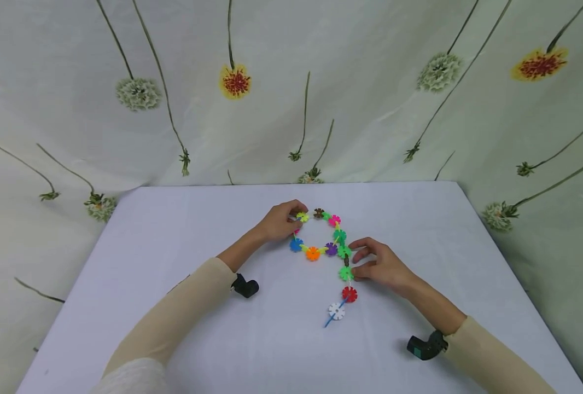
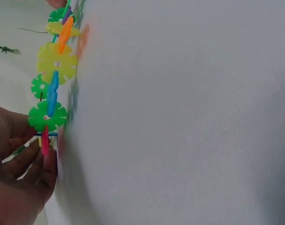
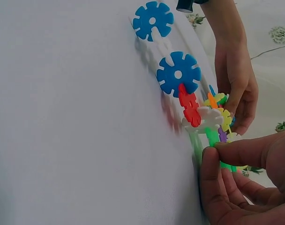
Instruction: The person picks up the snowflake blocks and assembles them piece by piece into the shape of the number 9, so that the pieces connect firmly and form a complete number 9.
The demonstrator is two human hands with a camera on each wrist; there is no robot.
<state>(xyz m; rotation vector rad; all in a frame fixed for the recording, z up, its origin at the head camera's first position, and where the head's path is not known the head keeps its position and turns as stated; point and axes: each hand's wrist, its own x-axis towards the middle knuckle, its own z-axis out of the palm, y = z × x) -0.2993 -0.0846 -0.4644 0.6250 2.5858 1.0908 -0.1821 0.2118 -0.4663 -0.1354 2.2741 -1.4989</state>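
A chain of interlocking notched plastic discs (image 1: 313, 253) lies on the white-covered table, bent into a ring with a tail toward the near side. At the ring's far left my left hand (image 1: 283, 220) holds the chain near a yellow disc (image 1: 303, 217), thumb and fingers on either side in the left wrist view. On the right, my right hand (image 1: 382, 266) pinches a green disc (image 3: 212, 137) between thumb and forefinger, where the tail leaves the ring. The tail runs through a red disc (image 1: 349, 294) to a white disc (image 1: 336, 311) with blue discs (image 3: 178, 74) set crosswise.
The white tabletop (image 1: 213, 219) extends around the chain. Behind it hangs a flower-printed cloth (image 1: 272, 126). Black wrist devices sit at the left wrist (image 1: 245, 286) and the right wrist (image 1: 426, 346).
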